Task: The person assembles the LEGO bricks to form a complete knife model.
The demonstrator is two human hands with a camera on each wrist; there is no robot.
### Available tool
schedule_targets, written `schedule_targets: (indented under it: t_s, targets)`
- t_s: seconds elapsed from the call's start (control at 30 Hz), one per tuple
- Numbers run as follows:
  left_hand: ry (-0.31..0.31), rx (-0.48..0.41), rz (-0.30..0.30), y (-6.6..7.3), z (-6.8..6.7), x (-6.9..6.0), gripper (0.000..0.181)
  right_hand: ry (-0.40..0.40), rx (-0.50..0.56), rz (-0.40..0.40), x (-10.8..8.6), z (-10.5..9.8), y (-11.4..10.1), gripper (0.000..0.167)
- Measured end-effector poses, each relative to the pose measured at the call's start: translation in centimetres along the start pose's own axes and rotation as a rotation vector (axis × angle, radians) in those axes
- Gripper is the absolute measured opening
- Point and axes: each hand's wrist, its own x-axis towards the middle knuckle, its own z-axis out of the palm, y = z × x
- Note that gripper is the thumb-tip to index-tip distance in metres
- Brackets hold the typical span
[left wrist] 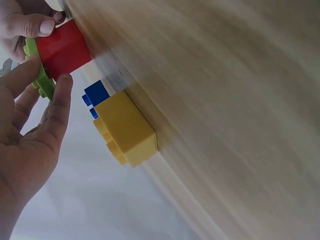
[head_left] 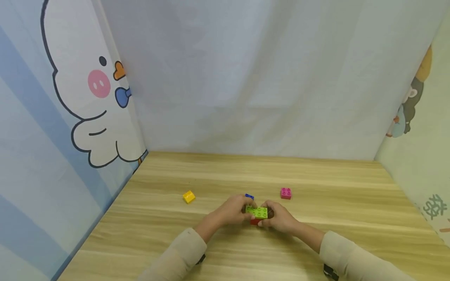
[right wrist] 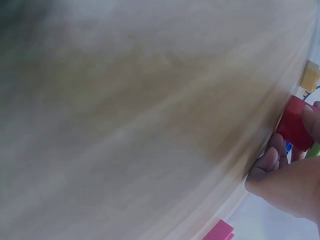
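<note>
The step in hand looks to be fitting the green brick (head_left: 258, 212) onto the red block (left wrist: 65, 47), both of them held between the two sets of fingertips. The left hand (head_left: 233, 210) pinches narrowly, thumb on the near side and a finger on the far side, gripping the green brick and touching the red block below it. The right hand (head_left: 281, 218) holds the red block from the other end, thumb pressed to its face and the other fingers partly hidden. Green lies on top of red, its studs up, and its end seems to jut past the red block towards the left fingers; whether the two are locked together cannot be told. The next move probably calls for the right fingers to steady the red block while the left ones line up the green brick and press it evenly down, since a lopsided push could tip it. No container shows: the loose pieces lie straight on the tabletop (head_left: 140, 238). A blue block (head_left: 249, 196) is just beyond the left fingertips, a yellow block (head_left: 189, 197) well to the left of them, and a pink block (head_left: 286, 193) beyond the right fingers, slightly to their right.
</note>
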Motion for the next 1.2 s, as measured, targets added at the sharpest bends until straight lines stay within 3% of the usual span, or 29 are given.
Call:
schedule_targets:
  t_s: [0.3,0.4,0.63,0.87,1.2]
  targets:
    - [0.032,0.045,0.022,-0.3,0.5,-0.2,0.026,0.032,-0.010,0.002,-0.3,0.3,-0.9,0.032]
    - [0.034,0.030,0.026,-0.5,0.6,-0.3,0.026,0.029,0.002,0.009,0.1,0.4,0.2,0.035]
    - [0.038,-0.032,0.025,-0.9,0.8,-0.1,0.025,0.031,-0.050,0.030,0.2,0.3,0.2,0.035]
    - [0.045,-0.157,-0.034,-1.4,1.0,-0.3,0.025,-0.013,-0.031,-0.004,0.0,0.1,-0.2,0.036]
    - [0.015,-0.219,-0.087,-0.9,0.6,0.1,0.026,-0.018,-0.033,0.017,-0.4,-0.6,-0.1,0.043]
